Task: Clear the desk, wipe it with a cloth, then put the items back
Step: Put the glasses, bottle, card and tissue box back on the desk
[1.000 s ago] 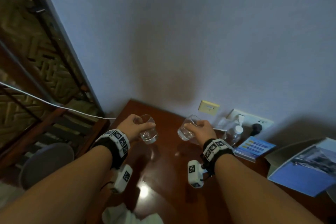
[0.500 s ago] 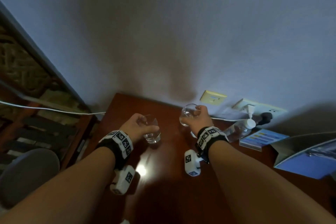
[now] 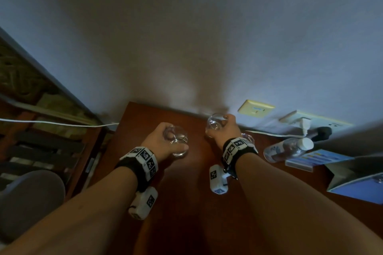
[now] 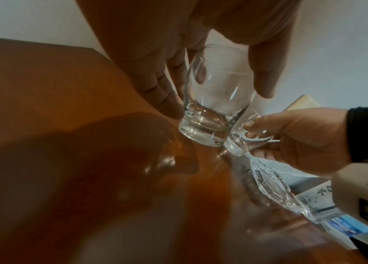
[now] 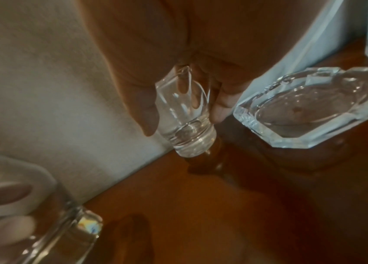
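Note:
Each hand holds a clear drinking glass over the dark red wooden desk. My left hand grips the left glass by its side, base just above the desk near the left edge. My right hand grips the right glass close to the back wall, base low over the wood. A cut-glass ashtray sits on the desk right of the right-hand glass.
A plastic water bottle lies at the back right beside a blue leaflet stack and an open folder. Wall sockets and a plugged cable run along the back. A grey seat stands left of the desk.
Both hands moved forward toward the wall and lower, carrying the glasses closer to the desk. The head view swung up and right; the white cloth at the near edge has left the view.

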Demonstrator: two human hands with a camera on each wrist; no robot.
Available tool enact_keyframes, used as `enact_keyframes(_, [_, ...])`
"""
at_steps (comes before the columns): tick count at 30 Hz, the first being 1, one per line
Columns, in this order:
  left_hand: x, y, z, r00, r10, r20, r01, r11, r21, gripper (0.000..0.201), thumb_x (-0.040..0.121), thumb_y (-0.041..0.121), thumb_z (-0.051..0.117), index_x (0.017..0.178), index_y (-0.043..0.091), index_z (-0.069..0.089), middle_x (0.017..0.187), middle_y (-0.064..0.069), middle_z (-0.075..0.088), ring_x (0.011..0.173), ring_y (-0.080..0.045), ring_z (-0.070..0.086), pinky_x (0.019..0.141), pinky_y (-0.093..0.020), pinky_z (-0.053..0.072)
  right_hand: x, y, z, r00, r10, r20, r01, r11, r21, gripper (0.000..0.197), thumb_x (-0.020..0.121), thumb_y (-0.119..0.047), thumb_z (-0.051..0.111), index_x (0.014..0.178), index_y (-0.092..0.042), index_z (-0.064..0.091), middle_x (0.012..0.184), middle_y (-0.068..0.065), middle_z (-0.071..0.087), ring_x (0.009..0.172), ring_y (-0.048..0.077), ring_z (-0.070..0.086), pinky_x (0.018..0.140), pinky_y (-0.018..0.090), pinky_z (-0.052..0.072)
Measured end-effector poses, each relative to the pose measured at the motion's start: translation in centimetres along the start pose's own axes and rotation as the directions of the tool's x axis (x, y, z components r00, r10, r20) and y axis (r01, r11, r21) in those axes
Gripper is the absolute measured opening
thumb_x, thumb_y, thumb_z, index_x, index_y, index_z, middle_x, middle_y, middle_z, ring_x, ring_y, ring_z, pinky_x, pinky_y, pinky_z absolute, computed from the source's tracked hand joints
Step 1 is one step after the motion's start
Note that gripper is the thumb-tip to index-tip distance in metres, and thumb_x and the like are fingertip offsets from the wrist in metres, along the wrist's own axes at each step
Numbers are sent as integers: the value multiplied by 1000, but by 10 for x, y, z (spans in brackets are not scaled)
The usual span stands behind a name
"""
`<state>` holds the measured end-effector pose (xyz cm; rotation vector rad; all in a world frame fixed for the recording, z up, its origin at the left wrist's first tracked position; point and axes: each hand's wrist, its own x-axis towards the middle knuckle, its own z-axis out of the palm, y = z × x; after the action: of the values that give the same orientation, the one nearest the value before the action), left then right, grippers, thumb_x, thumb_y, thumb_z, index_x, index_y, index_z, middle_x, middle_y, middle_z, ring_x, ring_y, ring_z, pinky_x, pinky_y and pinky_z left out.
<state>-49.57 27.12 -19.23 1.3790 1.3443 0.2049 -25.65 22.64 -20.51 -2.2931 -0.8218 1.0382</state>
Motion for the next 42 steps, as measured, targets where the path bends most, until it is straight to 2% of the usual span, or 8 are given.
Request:
enact_keyframes(6, [4,2,8,999,37,13,-38,996,85,74,59,36,97,119,39,54,110,14,65,93,-8,67,76,-22,53,5,0,7,1000,-10,6,10,999,-36,89,69,-33,90,140,-26,35,135,5,58,113,28,63,99,43,55])
enact_keyframes(12, [7,4,17,999,32,39,-38,988,153,81,50,40,99,118,44,54,108,15,67,90,-5,69,80,-26,59,6,-4,12,999,-45,10,46,998,-37,89,69,-32,90,140,-24,38,132,4,60,111,25,63,94,36,54])
enact_keyframes(18, [10,11,35,995,31,90,-54,961,271,88,44,55,93,120,52,48,109,21,65,97,-7,66,92,-35,58,-3,-6,-3,997,-45,64,41,997,62,107,73,-44,88,157,-22,25,149,5,51,132,29,53,111,42,43])
enact_keyframes(24, [9,21,64,988,60,141,-100,951,293,78,52,47,94,116,47,49,102,19,66,93,-4,64,88,-34,56,-14,12,-40,996,70,-50,-58,976,208,77,90,-67,59,152,-26,39,150,3,52,134,27,52,113,44,40])
enact_keyframes(27, [8,22,76,985,85,151,-129,943,308,76,54,48,93,117,48,49,103,21,65,95,-4,63,89,-36,55,-20,26,-52,994,82,-74,-67,979,194,67,95,-64,53,149,-24,44,143,0,56,131,24,53,106,34,37])
enact_keyframes(32, [9,23,90,982,114,153,-158,936,314,78,60,44,93,124,45,49,109,21,63,100,-5,62,92,-36,53,-25,40,-59,994,70,-79,-54,980,193,55,97,-62,51,139,-28,52,124,-6,56,108,14,52,97,31,39])
enact_keyframes(38, [13,21,100,980,130,148,-171,932,318,81,62,39,93,130,41,50,116,19,61,105,-7,61,94,-33,50,-28,49,-59,994,68,-84,-48,973,224,56,95,-62,55,139,-28,54,126,-8,59,110,14,57,98,33,44])
enact_keyframes(42, [16,20,103,980,135,143,-174,935,308,84,60,39,94,131,42,49,117,20,60,106,-7,60,94,-34,50,-28,50,-62,994,83,-76,-64,974,218,63,93,-64,56,143,-26,51,138,-4,59,121,18,58,109,44,46])
